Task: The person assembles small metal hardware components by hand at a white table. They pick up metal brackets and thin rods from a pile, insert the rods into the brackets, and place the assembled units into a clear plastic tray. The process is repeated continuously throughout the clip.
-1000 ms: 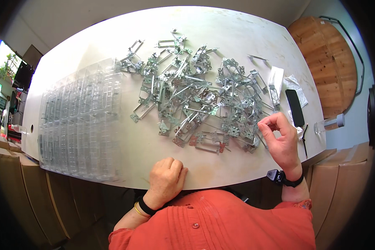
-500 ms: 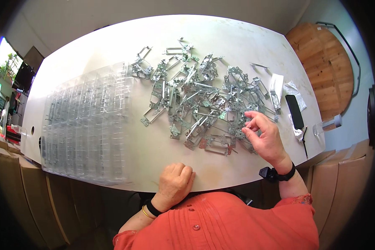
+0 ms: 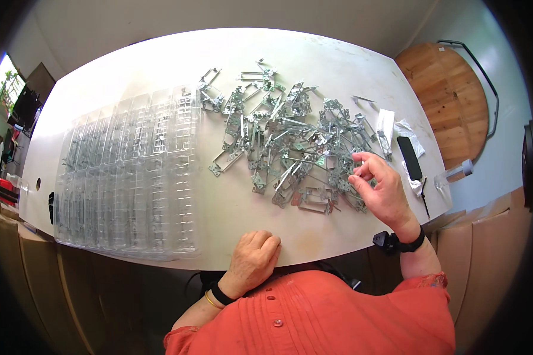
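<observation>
A heap of silvery metal brackets [image 3: 296,136] with rectangular frames and hinged plates is spread over the white table [image 3: 231,225]. At the heap's right side my right hand [image 3: 382,186] hovers by the nearest brackets, thumb and fingertips apart, with nothing visible between them. My left hand [image 3: 253,257] rests as a loose fist on the table's front edge, away from the parts. To the left lie clear plastic trays [image 3: 127,171], divided into long ribbed compartments. Grey shapes show through the plastic, too unclear to name.
Right of the heap lie a white box-like packet [image 3: 385,123], crumpled white tissue [image 3: 407,133], a black phone [image 3: 410,157] and a thin black cable [image 3: 425,198]. A clear bottle [image 3: 454,173] stands near the right edge. Cardboard boxes [image 3: 482,248] flank the table.
The whole view has shifted slightly, with the trays and heap sitting a little further right. Both hands keep almost the same pose; no part has visibly been picked up.
</observation>
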`<state>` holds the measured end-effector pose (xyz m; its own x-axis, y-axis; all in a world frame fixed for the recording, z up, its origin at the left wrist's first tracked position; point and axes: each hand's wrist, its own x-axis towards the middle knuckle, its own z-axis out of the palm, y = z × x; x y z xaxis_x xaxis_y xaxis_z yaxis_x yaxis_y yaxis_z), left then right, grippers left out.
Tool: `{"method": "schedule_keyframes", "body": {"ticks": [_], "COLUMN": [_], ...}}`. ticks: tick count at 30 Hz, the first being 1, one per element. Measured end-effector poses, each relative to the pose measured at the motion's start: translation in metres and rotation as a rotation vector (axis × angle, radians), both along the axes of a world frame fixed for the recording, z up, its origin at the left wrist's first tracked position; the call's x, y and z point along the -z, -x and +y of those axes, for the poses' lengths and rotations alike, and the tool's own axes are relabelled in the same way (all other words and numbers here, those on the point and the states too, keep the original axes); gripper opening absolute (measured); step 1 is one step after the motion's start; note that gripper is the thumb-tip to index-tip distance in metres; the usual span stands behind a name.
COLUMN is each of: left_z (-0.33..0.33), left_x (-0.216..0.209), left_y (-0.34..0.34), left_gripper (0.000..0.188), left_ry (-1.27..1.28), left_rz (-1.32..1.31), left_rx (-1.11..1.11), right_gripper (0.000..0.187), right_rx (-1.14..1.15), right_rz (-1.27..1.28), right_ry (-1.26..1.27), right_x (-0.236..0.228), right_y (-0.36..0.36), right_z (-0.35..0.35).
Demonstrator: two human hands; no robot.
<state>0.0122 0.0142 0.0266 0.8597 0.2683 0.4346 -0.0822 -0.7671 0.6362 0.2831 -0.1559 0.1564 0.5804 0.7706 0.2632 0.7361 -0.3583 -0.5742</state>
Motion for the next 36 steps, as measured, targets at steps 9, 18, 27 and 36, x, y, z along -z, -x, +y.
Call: {"method": "schedule_keyframes", "body": {"ticks": [9, 18, 27, 36], "left_z": [0.005, 0.007, 0.009, 0.007], "left_x": [0.001, 0.002, 0.001, 0.002], "left_y": [0.005, 0.005, 0.006, 0.005], "left_gripper": [0.015, 0.015, 0.015, 0.017], "left_ry": [0.045, 0.057, 0.077, 0.084], "left_rz": [-0.061, -0.068, -0.03, -0.013], "left_rx": [0.06, 0.069, 0.074, 0.066], "right_gripper": [0.018, 0.02, 0.019, 0.014], "right_rx": [0.021, 0.106, 0.041, -0.007], "right_rz": [-0.118, -0.007, -0.156, -0.203], "right_ry": [-0.049, 0.039, -0.024, 0.013], "right_x": [-0.035, -0.008, 0.036, 0.048], "right_y": [0.013, -0.004, -0.039, -0.043], "right_z": [0.023, 0.051, 0.067, 0.071]}}
